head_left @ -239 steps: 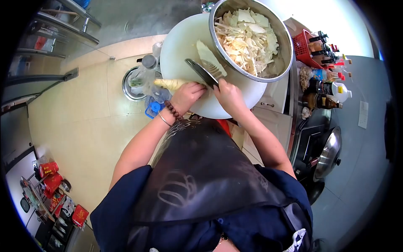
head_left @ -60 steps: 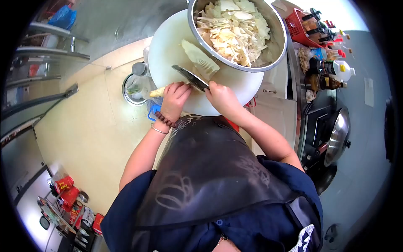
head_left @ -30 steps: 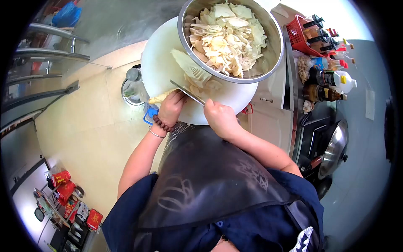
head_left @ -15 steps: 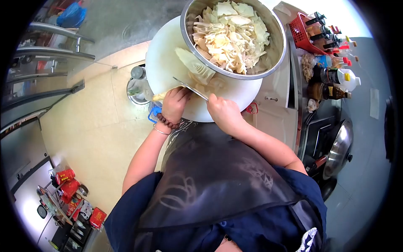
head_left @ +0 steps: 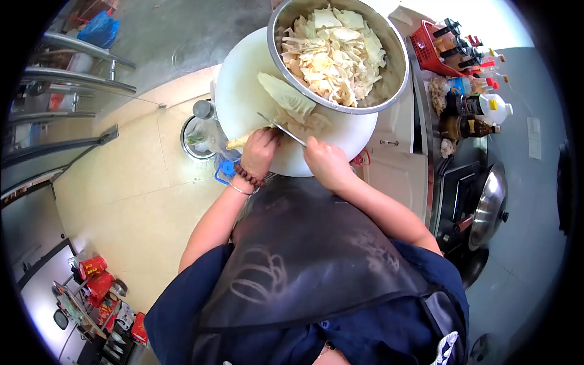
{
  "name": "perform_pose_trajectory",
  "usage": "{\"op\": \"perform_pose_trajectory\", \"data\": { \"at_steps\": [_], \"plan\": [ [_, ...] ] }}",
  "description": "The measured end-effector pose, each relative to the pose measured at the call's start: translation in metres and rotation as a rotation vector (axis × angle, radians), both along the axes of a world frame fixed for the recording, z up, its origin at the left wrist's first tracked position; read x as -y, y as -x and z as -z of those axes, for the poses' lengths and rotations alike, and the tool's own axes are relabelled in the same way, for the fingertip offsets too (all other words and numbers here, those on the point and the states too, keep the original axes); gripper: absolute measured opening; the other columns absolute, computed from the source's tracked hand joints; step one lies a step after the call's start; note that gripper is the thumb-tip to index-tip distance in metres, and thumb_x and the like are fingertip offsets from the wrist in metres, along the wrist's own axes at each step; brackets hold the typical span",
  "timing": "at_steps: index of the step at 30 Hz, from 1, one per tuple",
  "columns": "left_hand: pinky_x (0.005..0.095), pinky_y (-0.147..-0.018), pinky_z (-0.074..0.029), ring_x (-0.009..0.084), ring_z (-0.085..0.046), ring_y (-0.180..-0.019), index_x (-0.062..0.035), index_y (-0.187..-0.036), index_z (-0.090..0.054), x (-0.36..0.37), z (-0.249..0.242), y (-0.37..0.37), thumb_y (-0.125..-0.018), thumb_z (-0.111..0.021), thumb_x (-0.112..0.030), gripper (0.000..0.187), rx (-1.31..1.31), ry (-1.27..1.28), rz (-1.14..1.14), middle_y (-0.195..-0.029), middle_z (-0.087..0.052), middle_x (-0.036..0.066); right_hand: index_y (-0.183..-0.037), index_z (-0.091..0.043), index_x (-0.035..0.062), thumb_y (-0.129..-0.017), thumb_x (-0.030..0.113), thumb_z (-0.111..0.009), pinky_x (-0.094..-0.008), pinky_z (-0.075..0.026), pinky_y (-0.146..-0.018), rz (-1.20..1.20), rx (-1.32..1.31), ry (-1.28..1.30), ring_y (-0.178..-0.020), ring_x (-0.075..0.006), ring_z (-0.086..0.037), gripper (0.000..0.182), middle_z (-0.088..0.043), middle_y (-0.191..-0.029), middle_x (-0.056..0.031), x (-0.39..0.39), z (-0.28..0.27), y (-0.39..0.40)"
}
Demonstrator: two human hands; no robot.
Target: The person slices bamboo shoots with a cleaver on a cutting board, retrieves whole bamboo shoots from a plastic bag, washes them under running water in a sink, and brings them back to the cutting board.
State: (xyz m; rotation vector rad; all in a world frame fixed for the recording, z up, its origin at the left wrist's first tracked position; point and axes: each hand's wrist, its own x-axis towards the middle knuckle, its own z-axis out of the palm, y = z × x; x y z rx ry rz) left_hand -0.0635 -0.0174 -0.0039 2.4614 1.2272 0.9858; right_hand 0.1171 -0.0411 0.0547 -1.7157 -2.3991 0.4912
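Note:
My right hand point(head_left: 328, 163) is closed around the handle of a knife point(head_left: 283, 129), its blade pointing up and left over the round white board point(head_left: 240, 70). Pressed under the bent fingers of my left hand point(head_left: 260, 149) is a pale bamboo shoot point(head_left: 237, 143), its yellowish end sticking out to the left. The blade lies close beside those fingertips, and whether it touches the shoot is hidden. Beyond the knife rests a halved bamboo shoot point(head_left: 286, 97) with ridged chambers, with thin slices point(head_left: 307, 125) by it. A steel bowl point(head_left: 395, 82) heaped with sliced shoots point(head_left: 334, 55) overlaps the board's far right.
A bin point(head_left: 190, 146) stands on the floor left of the board. Along the right counter are a red basket point(head_left: 426, 52), several bottles point(head_left: 468, 126) and a lidded pan point(head_left: 491, 207) by the stove. Metal rails point(head_left: 85, 73) run along the left.
The view has shifted slightly, so the board and both hands appear a little further right. Knife and hands keep nearly the same place over the board.

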Motion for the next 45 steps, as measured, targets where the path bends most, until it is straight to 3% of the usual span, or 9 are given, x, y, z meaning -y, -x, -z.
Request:
{"op": "perform_pose_trajectory", "data": {
  "at_steps": [5, 12, 21, 23, 29, 31, 37, 38, 45],
  "plan": [
    [0.035, -0.073, -0.047, 0.0274, -0.056, -0.086, 0.0009, -0.086, -0.06, -0.002, 0.005, 0.002, -0.064, -0.061, 0.0, 0.022, 0.046, 0.013, 0.043, -0.089, -0.058, 0.011, -0.072, -0.05, 0.001, -0.076, 0.009, -0.051, -0.0404, -0.049, -0.047, 0.098, -0.078, -0.057, -0.054, -0.0317, -0.061, 0.009, -0.059, -0.062, -0.0176, -0.02, 0.024, 0.015],
    [0.0342, -0.074, -0.048, 0.0276, -0.055, -0.087, 0.001, -0.087, -0.059, -0.002, 0.004, 0.003, -0.065, -0.06, 0.0, 0.022, 0.041, 0.04, -0.004, -0.092, -0.058, 0.013, -0.072, -0.047, 0.0011, -0.075, 0.005, -0.049, -0.0401, -0.048, -0.047, -0.029, 0.033, -0.02, -0.053, -0.0327, -0.06, 0.005, -0.058, -0.061, -0.0166, 0.0, -0.025, 0.0],
    [0.0346, -0.077, -0.047, 0.0281, -0.055, -0.091, 0.001, -0.087, -0.06, -0.003, 0.002, 0.009, -0.067, -0.058, 0.001, 0.021, 0.082, 0.08, 0.055, -0.095, -0.059, 0.011, -0.073, -0.049, 0.0017, -0.078, 0.011, -0.051, -0.0386, -0.049, -0.047, 0.031, -0.077, -0.118, -0.054, -0.0303, -0.061, 0.011, -0.058, -0.059, -0.0167, -0.031, 0.01, 0.016],
    [0.0341, -0.078, -0.046, 0.0268, -0.055, -0.09, -0.0007, -0.088, -0.061, -0.001, 0.003, 0.009, -0.068, -0.058, -0.002, 0.021, 0.044, 0.038, 0.042, -0.095, -0.06, 0.009, -0.073, -0.047, 0.0004, -0.081, 0.016, -0.056, -0.044, -0.047, -0.051, 0.049, -0.048, 0.004, -0.056, -0.0385, -0.057, 0.02, -0.057, -0.06, -0.018, -0.021, -0.01, 0.009],
    [0.0324, -0.078, -0.043, 0.0211, -0.054, -0.093, -0.004, -0.089, -0.061, 0.003, 0.003, 0.007, -0.07, -0.054, -0.01, 0.021, -0.088, -0.045, -0.051, -0.095, -0.059, 0.005, -0.07, -0.046, 0.0013, -0.08, 0.013, -0.056, -0.0399, -0.048, -0.046, -0.01, 0.073, -0.044, -0.05, -0.0328, -0.058, 0.018, -0.056, -0.057, -0.0168, -0.002, -0.005, 0.014],
    [0.0326, -0.077, -0.043, 0.0212, -0.054, -0.093, -0.004, -0.088, -0.06, 0.006, 0.002, 0.008, -0.07, -0.054, -0.01, 0.02, -0.083, -0.008, -0.037, -0.095, -0.059, 0.005, -0.071, -0.047, 0.0017, -0.074, 0.004, -0.05, -0.0394, -0.048, -0.045, -0.046, 0.026, -0.113, -0.052, -0.0306, -0.06, 0.005, -0.057, -0.06, -0.0168, -0.014, 0.015, 0.024],
    [0.0349, -0.074, -0.045, 0.025, -0.056, -0.085, -0.002, -0.082, -0.059, 0.002, 0.003, 0.008, -0.068, -0.058, -0.006, 0.015, -0.026, 0.017, -0.048, -0.089, -0.059, 0.008, -0.071, -0.048, 0.0025, -0.076, 0.008, -0.051, -0.0403, -0.049, -0.048, 0.004, -0.049, -0.079, -0.052, -0.0315, -0.06, 0.008, -0.057, -0.06, -0.0183, -0.028, -0.002, 0.019],
    [0.035, -0.074, -0.045, 0.0249, -0.056, -0.086, -0.0019, -0.082, -0.059, 0.002, 0.004, 0.007, -0.068, -0.058, -0.007, 0.015, -0.032, -0.001, -0.058, -0.089, -0.059, 0.009, -0.07, -0.046, 0.0006, -0.081, 0.014, -0.055, -0.0437, -0.047, -0.047, 0.02, -0.063, -0.058, -0.052, -0.036, -0.057, 0.02, -0.056, -0.057, -0.0191, -0.02, -0.014, 0.014],
    [0.0333, -0.076, -0.045, 0.0233, -0.054, -0.091, -0.001, -0.087, -0.059, 0.002, 0.005, 0.008, -0.069, -0.054, -0.008, 0.02, -0.088, 0.01, -0.031, -0.094, -0.058, 0.008, -0.071, -0.048, 0.0022, -0.077, 0.009, -0.051, -0.0391, -0.049, -0.046, 0.013, 0.03, -0.1, -0.05, -0.0324, -0.059, 0.009, -0.057, -0.059, -0.0175, -0.007, 0.016, 0.025]
  ]
}}
